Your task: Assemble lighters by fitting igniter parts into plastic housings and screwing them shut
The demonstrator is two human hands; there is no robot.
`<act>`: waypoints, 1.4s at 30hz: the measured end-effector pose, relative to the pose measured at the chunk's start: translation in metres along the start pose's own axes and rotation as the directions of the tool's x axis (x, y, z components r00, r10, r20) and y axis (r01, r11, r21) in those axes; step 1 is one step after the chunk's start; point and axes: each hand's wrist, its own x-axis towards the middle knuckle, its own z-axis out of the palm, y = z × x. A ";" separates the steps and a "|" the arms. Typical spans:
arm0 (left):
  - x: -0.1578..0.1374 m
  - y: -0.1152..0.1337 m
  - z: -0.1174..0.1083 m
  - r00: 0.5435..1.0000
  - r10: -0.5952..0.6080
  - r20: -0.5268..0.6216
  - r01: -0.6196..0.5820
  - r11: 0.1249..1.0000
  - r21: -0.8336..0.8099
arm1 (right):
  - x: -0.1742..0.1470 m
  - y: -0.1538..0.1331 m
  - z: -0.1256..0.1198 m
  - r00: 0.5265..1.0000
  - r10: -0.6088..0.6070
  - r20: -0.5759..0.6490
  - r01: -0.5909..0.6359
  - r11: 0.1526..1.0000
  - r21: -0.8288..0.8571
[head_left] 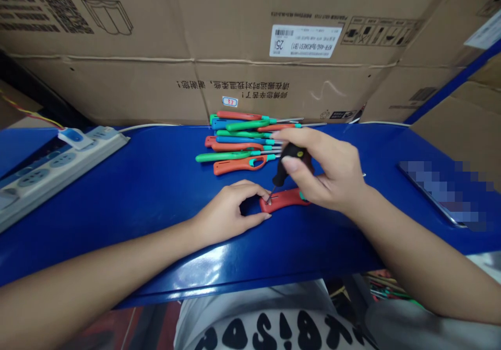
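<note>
A red long-necked lighter [287,198] lies flat on the blue table [156,183] in front of me. My left hand [230,209] grips its butt end between thumb and fingers. In my right hand [329,167] is a screwdriver [282,170] with a black handle, held tilted. Its thin shaft points down at the lighter's butt end, near my left fingertips; whether the tip sits in a screw is too small to tell. My right hand hides the front part of the lighter. Just beyond lies a pile of similar lighters in green, blue, red and orange [237,166].
A white power strip [58,162] with a plug in it lies at the left. On the right is a blurred phone-like flat object [446,193]. A large cardboard sheet [235,37] stands along the table's back edge, and several lighters [385,290] show below the table at right.
</note>
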 end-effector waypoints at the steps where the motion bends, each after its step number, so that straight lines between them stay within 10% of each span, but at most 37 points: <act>1: 0.000 0.000 0.000 1.000 -0.004 -0.002 0.004 1.000 -0.001 | 0.000 -0.001 0.000 0.998 0.035 0.047 -0.038 0.997 0.065; 5: 0.000 0.000 -0.001 1.000 -0.004 0.001 0.004 1.000 0.000 | 0.002 0.001 0.001 0.988 0.075 0.138 -0.101 0.977 0.189; 11: 0.000 0.001 -0.001 1.000 0.011 -0.002 -0.011 1.000 0.006 | 0.001 0.002 -0.003 0.995 -0.092 -0.029 0.088 0.989 -0.119; 17: 0.000 -0.001 -0.001 1.000 0.012 -0.005 -0.012 1.000 0.022 | 0.002 -0.004 -0.006 0.992 0.006 0.122 -0.028 0.983 0.182; 23: 0.000 -0.001 0.000 0.999 0.034 -0.015 -0.034 0.999 0.028 | 0.002 -0.005 -0.007 0.990 -0.135 0.028 0.137 0.989 -0.057; 29: -0.001 -0.002 0.000 0.999 0.032 -0.011 -0.031 0.999 0.031 | 0.003 -0.003 -0.008 0.980 -0.023 0.197 -0.030 0.965 0.262; 35: 0.000 -0.001 0.000 0.999 0.037 -0.012 -0.036 0.999 0.018 | 0.003 0.002 -0.006 0.985 -0.172 0.022 0.171 0.985 0.038; 42: 0.000 -0.001 0.000 0.999 0.030 -0.017 -0.029 0.999 0.032 | 0.004 -0.005 -0.008 0.982 -0.048 0.181 0.002 0.969 0.245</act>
